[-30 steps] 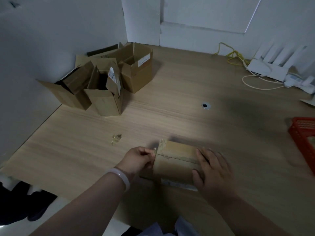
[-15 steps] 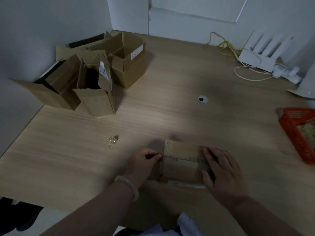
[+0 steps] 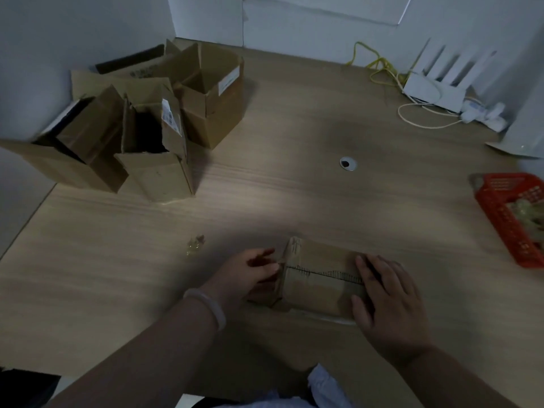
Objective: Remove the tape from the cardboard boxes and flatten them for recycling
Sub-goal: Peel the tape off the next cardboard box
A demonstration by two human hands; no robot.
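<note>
Head view, brown taped box (image 3: pixel 319 290), left grip (image 3: pixel 250 275) pinching its end, right grip (image 3: pixel 388 304) spread

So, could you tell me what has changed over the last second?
Very little. The left hand has crept along the left end of the small cardboard box toward the seam, still pinching there. The right hand stays flat on it; the open boxes and red basket are unmoved.

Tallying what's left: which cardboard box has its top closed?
The small box at the near edge, under the right hand; the boxes in the far left corner all stand open.
</note>
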